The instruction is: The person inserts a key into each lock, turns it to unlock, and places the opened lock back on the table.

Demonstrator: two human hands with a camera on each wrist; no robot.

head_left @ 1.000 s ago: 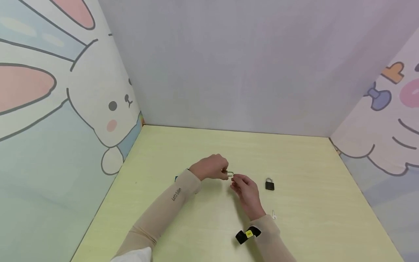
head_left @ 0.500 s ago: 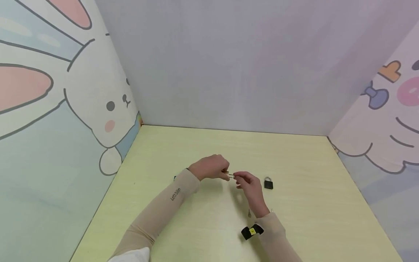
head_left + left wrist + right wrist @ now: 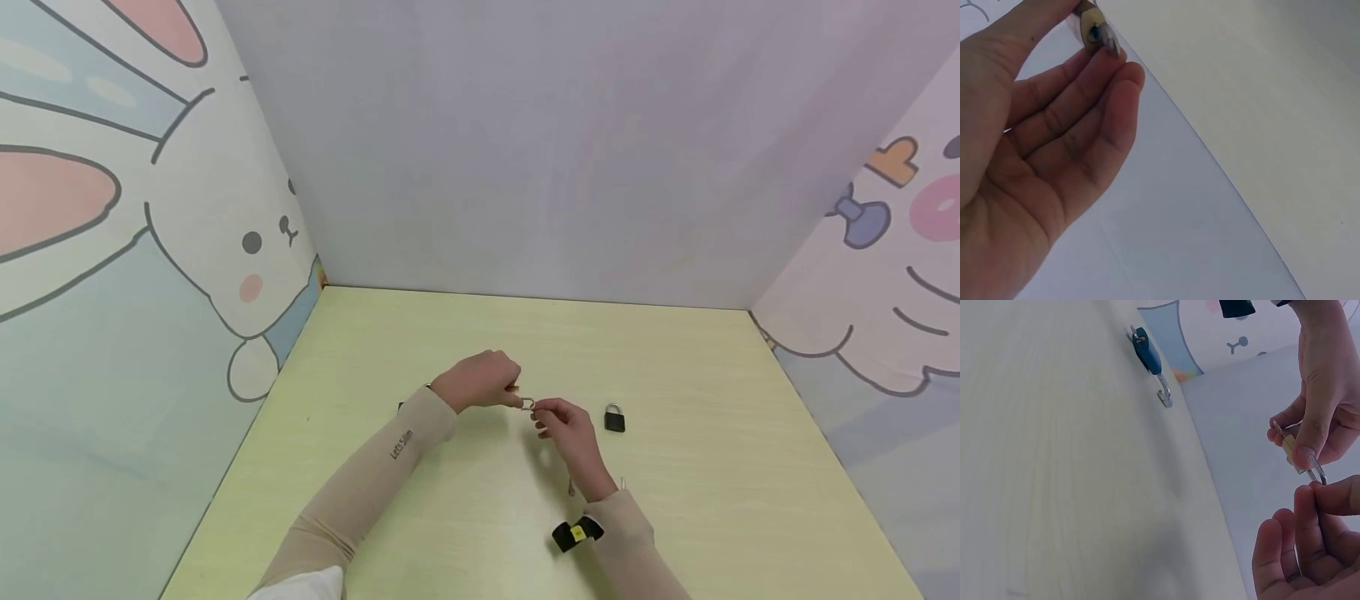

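Observation:
My left hand (image 3: 480, 382) pinches a small brass padlock (image 3: 1290, 447) between thumb and fingers, above the table. Its silver shackle (image 3: 528, 404) points toward my right hand (image 3: 572, 437), whose thumb and forefinger pinch the loop's end. A thin silver piece (image 3: 1277, 427) sticks out at the lock's other end; it looks like a key. The left wrist view shows part of the brass padlock (image 3: 1091, 28) at the top edge. Whether the shackle is locked cannot be made out.
A black padlock (image 3: 614, 419) lies right of my right hand. Small keys (image 3: 572, 489) lie by the right wrist, partly hidden. A blue padlock (image 3: 1147, 353) with a key in it lies by the left forearm. Walls border the pale table (image 3: 712, 467).
My right fingers have come onto the shackle and pinch it. The right forearm has shifted a little right, uncovering a key on the table. My left hand stays nearly in place.

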